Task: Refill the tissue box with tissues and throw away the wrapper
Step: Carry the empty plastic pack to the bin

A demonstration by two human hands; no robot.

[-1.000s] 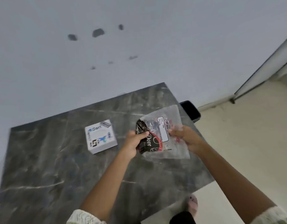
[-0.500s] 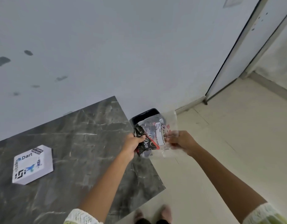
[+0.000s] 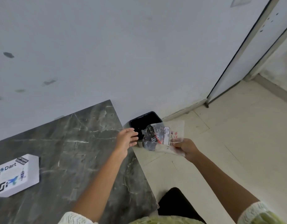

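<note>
My right hand [image 3: 187,148] pinches the lower right corner of a clear plastic tissue wrapper [image 3: 162,137] printed in black, red and white. The wrapper hangs in the air over the floor, partly in front of a black bin [image 3: 144,121] that stands against the wall. My left hand [image 3: 125,140] is open just left of the wrapper, fingers spread toward the bin, holding nothing. The white tissue box [image 3: 16,175] with "Dart" and other stickers lies on the dark marble table [image 3: 78,151] at the far left.
A grey wall rises behind the table and bin. Beige floor tiles [image 3: 236,143] spread to the right, up to a white door and frame [image 3: 246,59]. The table's right edge runs diagonally between my arms.
My left hand has let go of the wrapper and opened. The right hand alone now holds the wrapper near the bin. The view has swung right, so the tissue box sits farther left.
</note>
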